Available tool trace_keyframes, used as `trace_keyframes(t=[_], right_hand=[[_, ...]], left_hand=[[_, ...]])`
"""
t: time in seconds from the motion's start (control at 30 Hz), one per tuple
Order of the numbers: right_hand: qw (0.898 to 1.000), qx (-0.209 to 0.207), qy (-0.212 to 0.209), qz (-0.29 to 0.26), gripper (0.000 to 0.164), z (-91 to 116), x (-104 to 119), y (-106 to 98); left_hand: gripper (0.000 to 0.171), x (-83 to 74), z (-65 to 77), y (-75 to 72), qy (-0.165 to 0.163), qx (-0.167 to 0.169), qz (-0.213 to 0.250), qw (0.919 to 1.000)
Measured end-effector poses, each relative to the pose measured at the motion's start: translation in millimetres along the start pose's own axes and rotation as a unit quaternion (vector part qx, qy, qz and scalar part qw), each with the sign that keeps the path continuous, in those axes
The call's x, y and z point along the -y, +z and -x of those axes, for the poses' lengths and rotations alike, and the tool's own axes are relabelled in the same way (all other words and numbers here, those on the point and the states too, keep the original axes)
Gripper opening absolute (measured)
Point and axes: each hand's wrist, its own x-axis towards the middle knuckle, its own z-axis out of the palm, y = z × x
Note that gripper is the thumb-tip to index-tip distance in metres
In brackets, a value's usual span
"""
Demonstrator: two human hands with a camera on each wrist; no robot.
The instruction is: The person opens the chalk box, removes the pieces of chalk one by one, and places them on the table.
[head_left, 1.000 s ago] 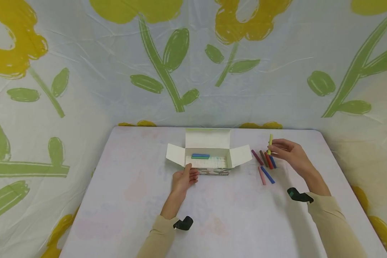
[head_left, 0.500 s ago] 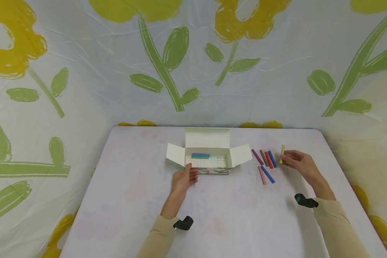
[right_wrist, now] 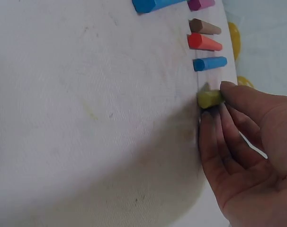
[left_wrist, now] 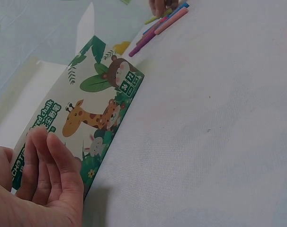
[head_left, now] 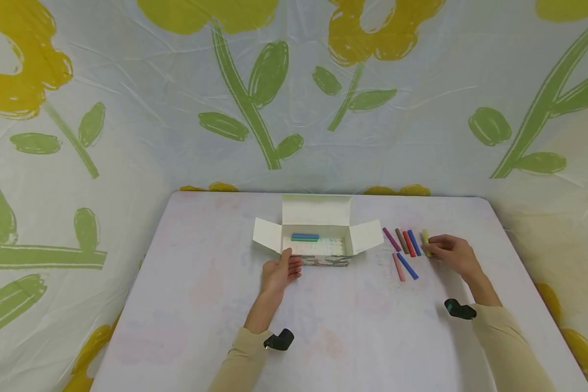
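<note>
An open cardboard chalk box [head_left: 323,261] stands mid-table, with a blue and a green chalk stick [head_left: 305,238] lying in it on top of pale ones. My left hand [head_left: 276,275] holds its front left part, thumb at the rim and fingers along the printed front panel [left_wrist: 94,99]. Right of the box, my right hand [head_left: 457,255] pinches a yellow chalk stick [right_wrist: 210,99] between thumb and fingertips, low at the table. Beside it lie a blue chalk [right_wrist: 210,63], a red chalk [right_wrist: 205,41], a brown chalk [right_wrist: 205,26] and a purple chalk [head_left: 391,239] in a rough row.
A pink chalk [head_left: 398,267] and another blue chalk [head_left: 407,265] lie nearer me, in front of that row. The box's side flaps [head_left: 366,236] spread outward and its lid [head_left: 316,210] stands up behind. A flowered cloth [head_left: 176,81] surrounds the table [head_left: 353,332].
My right hand has moved right and down with the yellow chalk, from above the row to beside its right end; the chalk has come down to the table. The left hand stays at the box.
</note>
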Motion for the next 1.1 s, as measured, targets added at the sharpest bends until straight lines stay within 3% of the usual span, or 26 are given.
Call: trace_keyframes(t=[0.37,0.47,0.67,1.1], right_hand=[[1.0,-0.02,-0.009,0.02,0.046,1.2,10.1,5.4],[0.999,-0.036,-0.012,0.028,0.045,2.2,17.0,5.2],[0.998,-0.046,-0.047,0.009,0.046,2.5,39.7,2.9],[0.99,-0.052,-0.126,-0.036,0.04,-0.6,98.7,-2.7]], left_hand=[[0.038,2.2,-1.8,-0.7,-0.006,-0.003,0.0,1.0],[0.039,9.3,-9.1,-2.7,-0.008,-0.004,0.001,1.0],[0.044,27.4,-22.7,-6.6,-0.005,-0.013,-0.002,0.9999],[0.044,26.5,-22.6,-5.9,0.004,-0.013,0.002,0.9999]])
